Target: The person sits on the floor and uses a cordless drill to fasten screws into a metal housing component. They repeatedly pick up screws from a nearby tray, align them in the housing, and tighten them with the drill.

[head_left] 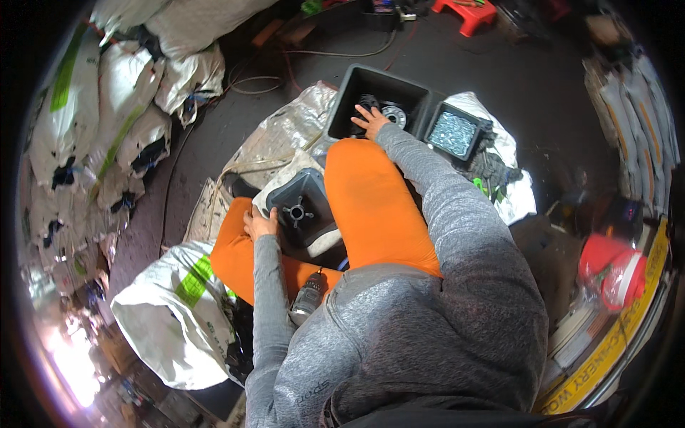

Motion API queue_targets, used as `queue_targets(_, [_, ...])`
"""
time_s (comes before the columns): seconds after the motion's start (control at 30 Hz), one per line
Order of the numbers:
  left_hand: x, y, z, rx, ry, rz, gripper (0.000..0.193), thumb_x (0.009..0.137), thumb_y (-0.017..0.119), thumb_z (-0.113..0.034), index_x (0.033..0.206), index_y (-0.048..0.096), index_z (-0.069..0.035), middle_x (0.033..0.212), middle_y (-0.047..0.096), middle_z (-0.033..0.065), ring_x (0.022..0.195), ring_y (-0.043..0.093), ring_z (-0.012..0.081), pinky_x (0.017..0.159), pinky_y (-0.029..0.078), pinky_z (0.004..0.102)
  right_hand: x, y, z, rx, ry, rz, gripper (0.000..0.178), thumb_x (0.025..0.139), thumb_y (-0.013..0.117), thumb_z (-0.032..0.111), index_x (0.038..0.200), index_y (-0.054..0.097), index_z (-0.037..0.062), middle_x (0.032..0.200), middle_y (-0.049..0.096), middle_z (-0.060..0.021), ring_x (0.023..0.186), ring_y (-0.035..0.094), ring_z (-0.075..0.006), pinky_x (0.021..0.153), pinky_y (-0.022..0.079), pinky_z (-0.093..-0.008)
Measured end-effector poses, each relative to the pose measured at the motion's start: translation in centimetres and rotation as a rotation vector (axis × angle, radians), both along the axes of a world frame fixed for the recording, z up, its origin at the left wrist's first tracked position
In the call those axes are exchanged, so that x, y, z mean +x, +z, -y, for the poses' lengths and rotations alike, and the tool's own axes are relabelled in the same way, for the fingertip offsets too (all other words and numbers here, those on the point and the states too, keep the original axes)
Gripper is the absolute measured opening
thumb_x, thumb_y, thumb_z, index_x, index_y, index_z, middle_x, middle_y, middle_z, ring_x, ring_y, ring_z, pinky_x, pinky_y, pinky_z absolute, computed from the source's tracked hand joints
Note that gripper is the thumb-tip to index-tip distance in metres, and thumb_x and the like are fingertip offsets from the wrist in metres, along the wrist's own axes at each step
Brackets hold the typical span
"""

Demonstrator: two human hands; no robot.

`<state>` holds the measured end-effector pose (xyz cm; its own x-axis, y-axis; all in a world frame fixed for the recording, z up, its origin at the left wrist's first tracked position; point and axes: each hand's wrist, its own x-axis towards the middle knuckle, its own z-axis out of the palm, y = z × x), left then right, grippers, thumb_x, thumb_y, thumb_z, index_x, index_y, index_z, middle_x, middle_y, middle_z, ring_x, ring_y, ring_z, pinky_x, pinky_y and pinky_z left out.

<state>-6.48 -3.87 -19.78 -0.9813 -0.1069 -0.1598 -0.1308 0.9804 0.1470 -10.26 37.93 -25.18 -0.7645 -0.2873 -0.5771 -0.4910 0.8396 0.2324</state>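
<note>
My left hand (260, 222) grips the near left edge of a grey square plastic tub (319, 187) between my legs. Inside the tub stands a dark part with a round hub and several short arms (297, 212). My right hand (371, 124) reaches over the near side of a large dark grey bin (359, 80), fingers spread. Just beyond those fingers lie black round parts (367, 102) and a pale ring-shaped flange (394, 116) in the bin. Whether my fingertips touch them, I cannot tell. A cordless drill (310, 293) rests against my lap.
To the right of the bin sits a smaller box of screws (454, 133), with dark gloves (494, 170) beside it. White sacks (107, 107) are piled at the left, another sack (175, 314) nearer. A red-and-white jug (606, 271) stands right; a red stool (467, 13) is at the back.
</note>
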Motion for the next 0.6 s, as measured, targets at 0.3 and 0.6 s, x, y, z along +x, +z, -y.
queue_targets(0.3, [13.8, 15.0, 2.4, 0.578, 0.019, -0.166, 0.026, 0.089, 0.06, -0.007, 0.114, 0.062, 0.001, 0.098, 0.066, 0.0131, 0.091, 0.065, 0.0224, 0.082, 0.05, 0.0318, -1.7, -0.7, 0.0, -0.048, -0.113, -0.076, 0.044, 0.093, 0.044, 0.025, 0.137, 0.047, 0.0209, 0.149, 0.035, -0.0044, 0.141, 0.024, -0.029, 0.11, 0.024, -0.0536])
queue_targets(0.6, [9.0, 11.4, 0.0, 0.889, 0.03, -0.077, 0.037, 0.088, 0.065, -0.016, 0.122, 0.058, -0.004, 0.104, 0.064, 0.0099, 0.085, 0.063, 0.0151, 0.073, 0.051, 0.027, 3.7, 12.4, 5.7, -1.607, -0.731, -0.354, 0.043, 0.084, 0.057, 0.004, 0.125, 0.053, 0.0158, 0.087, 0.064, -0.0032, 0.081, 0.062, -0.0142, 0.076, 0.05, -0.0297])
